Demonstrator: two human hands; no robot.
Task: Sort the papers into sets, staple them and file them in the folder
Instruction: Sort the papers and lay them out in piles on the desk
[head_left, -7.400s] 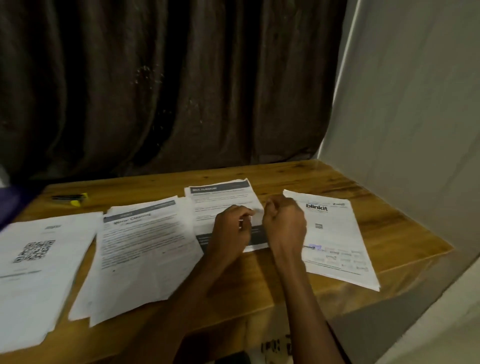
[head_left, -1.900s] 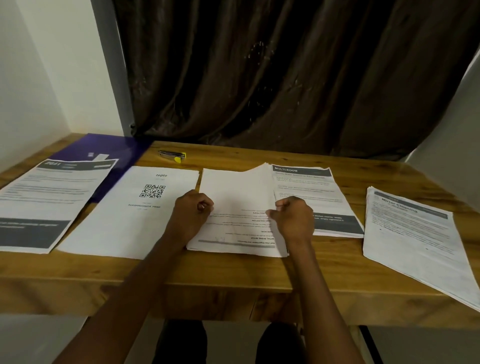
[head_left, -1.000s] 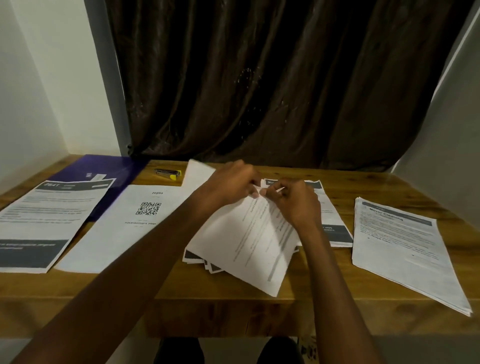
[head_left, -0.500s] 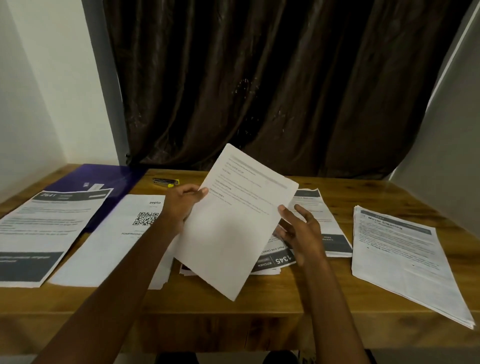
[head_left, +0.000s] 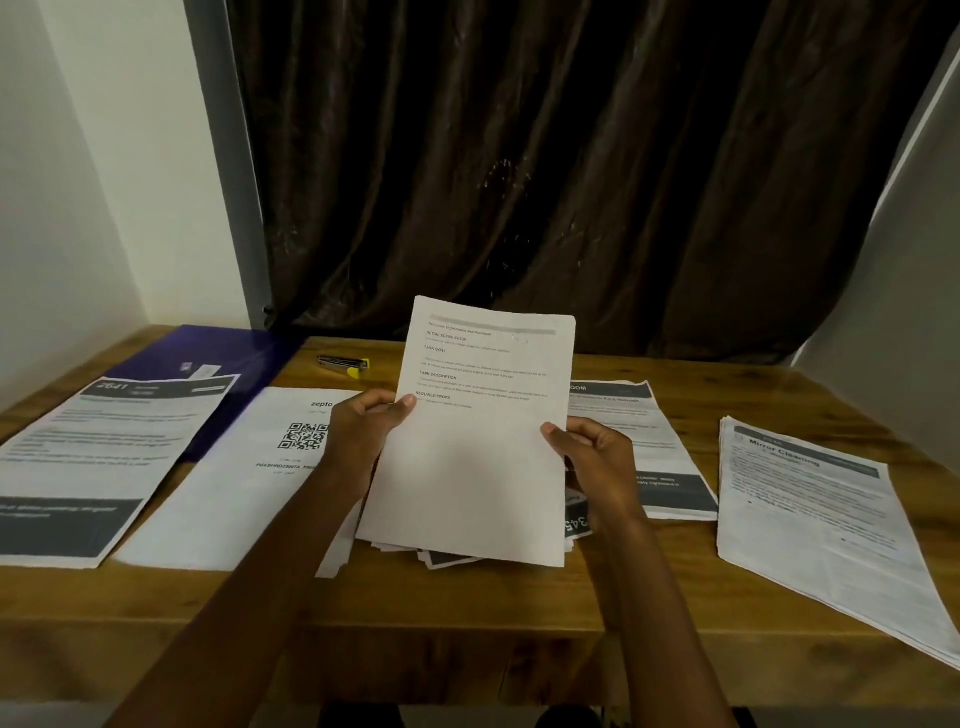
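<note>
I hold a printed white sheet (head_left: 478, 447) upright over the middle of the wooden table (head_left: 467, 603). My left hand (head_left: 363, 436) grips its left edge and my right hand (head_left: 597, 462) grips its right edge. Under it lies a loose pile of papers (head_left: 447, 557), mostly hidden. A sheet with a QR code (head_left: 249, 478) lies to the left, beside a paper with dark bands (head_left: 93, 467). A dark-banded set (head_left: 660, 457) and a "Mirror Cleaning" stack (head_left: 826, 519) lie to the right. The purple folder (head_left: 244, 358) is at the back left, the stapler (head_left: 345, 362) behind the papers.
A dark brown curtain (head_left: 571, 182) hangs behind the table. White walls close in on the left (head_left: 78, 182) and right (head_left: 909, 286). The "Mirror Cleaning" stack overhangs the table's front right edge.
I lifted the top sheet off the middle pile and turned it face up. It has straightened to upright, and my right hand has closed on its right edge.
</note>
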